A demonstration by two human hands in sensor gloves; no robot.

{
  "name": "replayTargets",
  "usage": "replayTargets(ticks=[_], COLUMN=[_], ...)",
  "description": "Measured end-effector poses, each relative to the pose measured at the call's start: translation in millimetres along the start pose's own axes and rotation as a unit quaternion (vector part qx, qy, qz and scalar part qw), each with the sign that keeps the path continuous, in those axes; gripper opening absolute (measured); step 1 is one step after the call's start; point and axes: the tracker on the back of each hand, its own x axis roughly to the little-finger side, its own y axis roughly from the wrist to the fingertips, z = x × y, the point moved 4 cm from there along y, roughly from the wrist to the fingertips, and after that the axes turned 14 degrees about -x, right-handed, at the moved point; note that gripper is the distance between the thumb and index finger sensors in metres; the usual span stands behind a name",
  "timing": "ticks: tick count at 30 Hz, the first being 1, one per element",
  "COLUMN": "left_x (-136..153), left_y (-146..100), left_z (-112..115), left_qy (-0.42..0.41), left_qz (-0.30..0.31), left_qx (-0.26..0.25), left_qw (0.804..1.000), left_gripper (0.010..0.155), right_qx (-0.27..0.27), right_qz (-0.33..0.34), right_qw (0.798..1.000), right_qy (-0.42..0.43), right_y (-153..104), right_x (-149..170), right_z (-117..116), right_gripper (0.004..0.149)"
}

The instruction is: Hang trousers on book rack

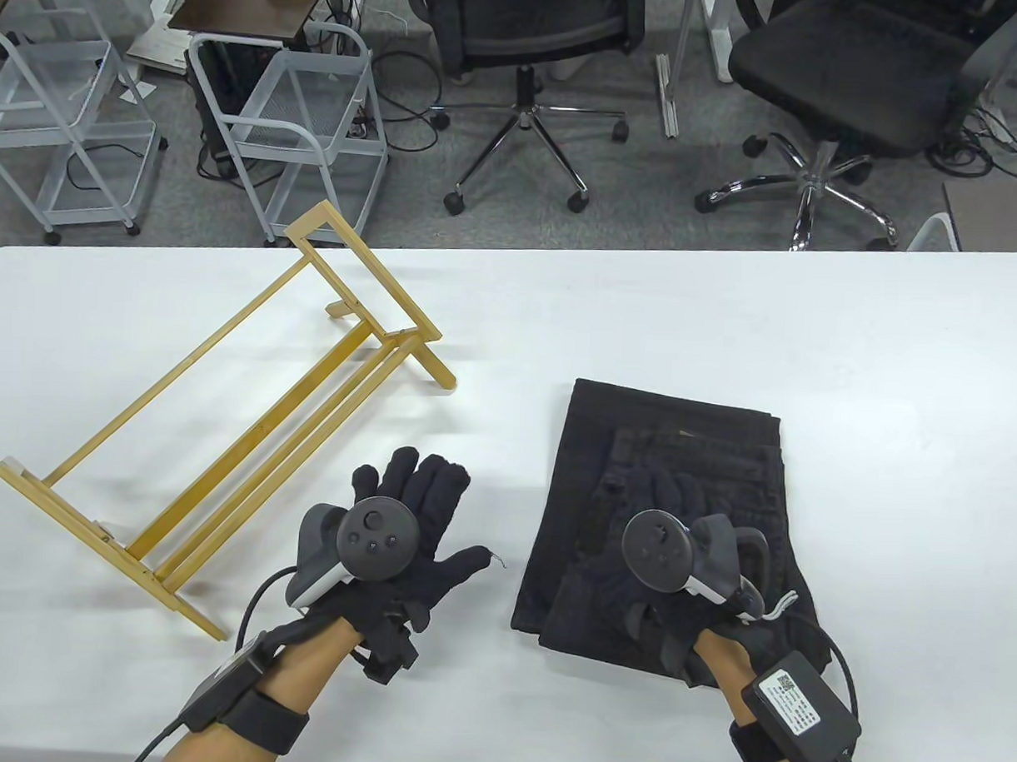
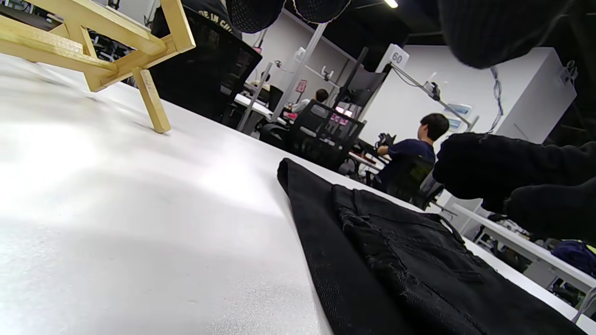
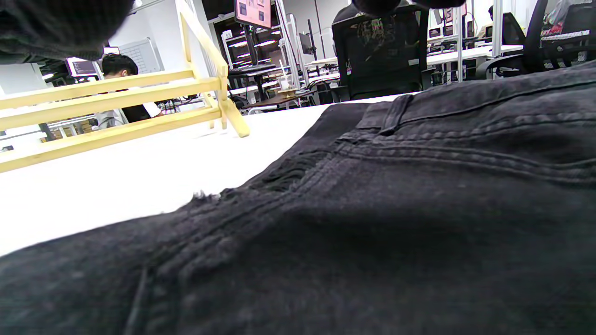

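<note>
Black folded trousers (image 1: pixel 681 454) lie flat on the white table (image 1: pixel 727 322), right of centre. They also show in the left wrist view (image 2: pixel 396 270) and fill the right wrist view (image 3: pixel 372 209). A light wooden book rack (image 1: pixel 223 438) stands on the table's left side, also seen in the left wrist view (image 2: pixel 93 46) and the right wrist view (image 3: pixel 116 111). My left hand (image 1: pixel 421 511) lies flat and spread on the table between rack and trousers, holding nothing. My right hand (image 1: pixel 645 519) rests on top of the trousers with its fingers spread.
Beyond the table's far edge stand two black office chairs (image 1: pixel 529 32) and two white wire trolleys (image 1: pixel 301 115). Bare table lies behind and to the right of the trousers.
</note>
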Motion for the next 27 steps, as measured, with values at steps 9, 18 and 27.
replayTargets(ticks=[9, 18, 27], left_x=[-1, -2, 0], left_y=[0, 1, 1], left_z=[6, 12, 14], left_qy=[0.024, 0.037, 0.034], left_qz=[0.0, -0.003, -0.007], left_qx=[0.008, 0.018, 0.024], left_qw=[1.0, 0.999, 0.999], left_gripper=[0.091, 0.091, 0.091], right_qx=[0.022, 0.035, 0.03], right_qz=[-0.031, -0.084, -0.144], right_qw=[0.999, 0.996, 0.989], right_qy=[0.002, 0.0, 0.013], right_y=[-3, -2, 2], right_x=[14, 37, 67], right_z=[9, 15, 17], right_gripper=[0.108, 0.108, 0.109])
